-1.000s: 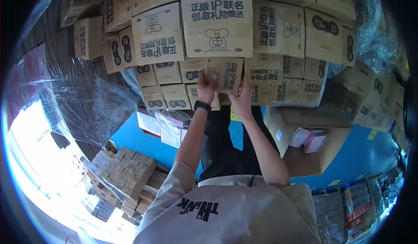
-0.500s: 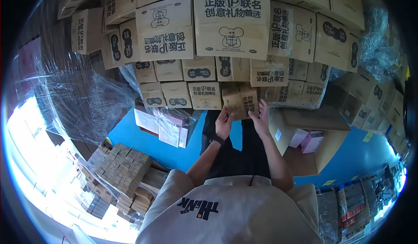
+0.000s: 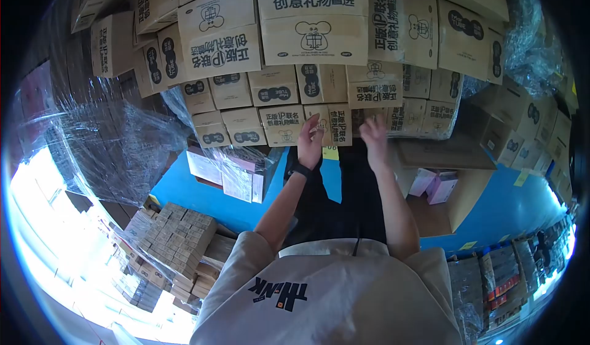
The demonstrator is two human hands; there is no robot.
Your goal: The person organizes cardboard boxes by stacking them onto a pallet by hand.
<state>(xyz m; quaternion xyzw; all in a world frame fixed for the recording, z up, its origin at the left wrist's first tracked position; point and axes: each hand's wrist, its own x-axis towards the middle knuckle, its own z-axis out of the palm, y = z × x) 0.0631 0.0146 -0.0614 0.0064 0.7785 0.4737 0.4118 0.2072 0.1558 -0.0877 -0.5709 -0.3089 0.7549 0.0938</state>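
Note:
A small brown carton [image 3: 335, 123] with dark printing sits in the lower row of the stack, level with its neighbours. My left hand [image 3: 310, 145] is at its lower left edge, fingers stretched upward and apart, holding nothing. To the right of this carton, my right hand [image 3: 375, 141] is slightly blurred, with its fingers loosely spread before a shaded carton [image 3: 362, 116]. Nothing shows in its grasp. Left of my left hand, another printed carton [image 3: 283, 123] stands in the same row.
Larger cartons [image 3: 313, 22] overhang the small rows. Plastic wrap [image 3: 129, 148] covers a stack at left. An open carton [image 3: 464, 206] with pink boxes stands at lower right on the blue floor [image 3: 485, 206]. Many small boxes [image 3: 175, 234] are piled at lower left.
The small carton, held tilted between both hands before, now sits straight in the row. Both hands have let go, and the right has moved slightly right. The stack appears higher in view.

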